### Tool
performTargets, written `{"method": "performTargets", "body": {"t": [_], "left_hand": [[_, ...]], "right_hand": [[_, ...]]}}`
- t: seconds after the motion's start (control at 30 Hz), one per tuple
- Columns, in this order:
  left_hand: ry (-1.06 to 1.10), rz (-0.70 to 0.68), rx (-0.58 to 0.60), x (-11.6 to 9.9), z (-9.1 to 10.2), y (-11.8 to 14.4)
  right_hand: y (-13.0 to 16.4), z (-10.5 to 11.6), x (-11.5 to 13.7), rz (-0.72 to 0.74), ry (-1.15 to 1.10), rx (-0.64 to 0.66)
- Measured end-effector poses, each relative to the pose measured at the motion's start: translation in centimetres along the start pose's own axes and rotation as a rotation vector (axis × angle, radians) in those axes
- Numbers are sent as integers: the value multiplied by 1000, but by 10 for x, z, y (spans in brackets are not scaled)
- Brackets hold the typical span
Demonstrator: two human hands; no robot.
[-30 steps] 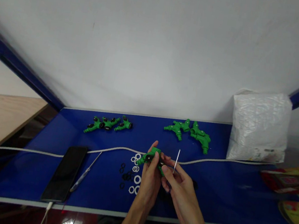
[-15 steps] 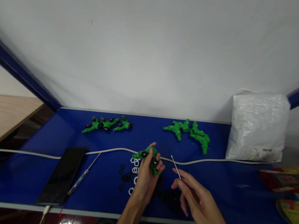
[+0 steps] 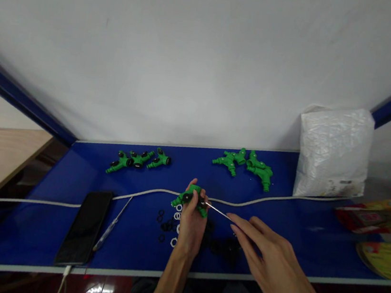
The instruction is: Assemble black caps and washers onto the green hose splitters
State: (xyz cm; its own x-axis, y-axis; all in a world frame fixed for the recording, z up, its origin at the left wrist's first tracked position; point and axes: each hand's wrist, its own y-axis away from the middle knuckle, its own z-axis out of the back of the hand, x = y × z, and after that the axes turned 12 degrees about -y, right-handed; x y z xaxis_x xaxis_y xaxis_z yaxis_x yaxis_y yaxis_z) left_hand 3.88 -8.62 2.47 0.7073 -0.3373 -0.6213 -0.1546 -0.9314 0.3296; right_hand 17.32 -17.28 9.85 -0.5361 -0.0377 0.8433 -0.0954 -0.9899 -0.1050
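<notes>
The left hand (image 3: 190, 223) is closed around a green hose fitting (image 3: 191, 199), held up over the near middle of the blue table (image 3: 44, 223). The right hand (image 3: 261, 251) pinches a thin metal pin (image 3: 216, 210) whose tip touches the fitting. White and black rings (image 3: 170, 222) lie just left of the hand.

Your blue bench (image 3: 275, 253) carries green fittings (image 3: 138, 159) at the far left, more green fittings (image 3: 247, 164) and a white bag (image 3: 333, 157) far right, a white cable (image 3: 65, 204) across, a phone (image 3: 86, 226) and screwdriver (image 3: 111, 225) near-left, and rings (image 3: 170, 222) mid-front.
</notes>
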Motion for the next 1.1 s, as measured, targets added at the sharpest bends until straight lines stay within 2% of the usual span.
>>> {"method": "performTargets", "body": {"t": [0.43,0.6,0.9,1.0,1.1], "left_hand": [[70,21,21,2,-2,1],[85,13,28,4,1,1],[69,-13,18,7,5,2],[49,-18,12,8,7,4],[57,-14,25,7,6,6]], "right_hand": [[-2,-3,-3,57,91,31],[0,-4,-3,144,156,8],[3,-6,-5,320,501,63],[6,-8,-8,334,674,83],[5,-4,-6,355,734,87]]}}
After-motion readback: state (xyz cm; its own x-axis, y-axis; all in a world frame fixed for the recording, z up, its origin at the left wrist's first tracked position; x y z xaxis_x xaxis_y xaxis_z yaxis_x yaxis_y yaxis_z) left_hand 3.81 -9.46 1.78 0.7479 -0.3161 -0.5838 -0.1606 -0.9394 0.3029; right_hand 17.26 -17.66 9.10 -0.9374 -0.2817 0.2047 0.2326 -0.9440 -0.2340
